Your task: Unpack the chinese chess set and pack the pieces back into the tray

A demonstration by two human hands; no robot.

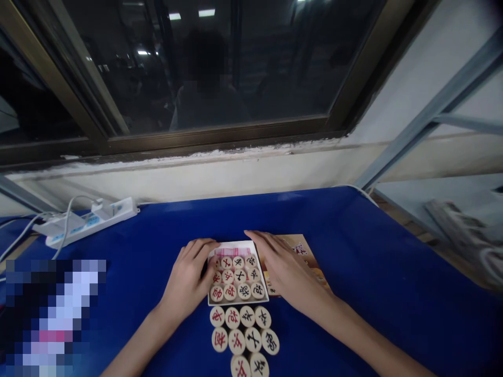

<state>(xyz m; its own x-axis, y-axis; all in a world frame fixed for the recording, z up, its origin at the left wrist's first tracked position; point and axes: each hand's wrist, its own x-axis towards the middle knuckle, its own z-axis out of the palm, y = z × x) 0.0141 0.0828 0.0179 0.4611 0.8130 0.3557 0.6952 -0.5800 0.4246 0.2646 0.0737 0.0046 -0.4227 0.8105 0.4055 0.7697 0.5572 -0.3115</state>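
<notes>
While both hands bracket it, the white tray (220,302) sits at the middle of the blue tablecloth (353,272), near the table's front edge, loaded with round wooden chess discs (237,277) in tight rows. Head view only: left hand (187,280) rests against the tray's left side, fingers together and curled, tips touching the tray's top-left rim and the nearest discs; can't tell whether it pinches a piece or just steadies. Right hand (283,267) lies flat along the tray's right side, fingers extended and close together, tips at the top-right corner, palm over an orange printed lid or booklet (304,248) that pokes out from under it; not clamped on anything visible. Discs are pale wood, flat, with red or black characters on top, packed touching each other; a pink-striped paper strip (236,252) shows at the tray's far end. Loose discs (245,335) lie in rows just in front of the tray, touching one another, some cut off by the frame's bottom edge. Risk, as a judgement: tray looks thin and light, so a push from either hand could slide it on the cloth into the loose rows and scatter them; tilting or squeezing its sides could pop packed discs out; round pieces may roll toward the table edge. Power strip (92,220) with cables sits well apart at far left; a dark window (204,68) above the table; blurred patch at lower left, unreadable.
</notes>
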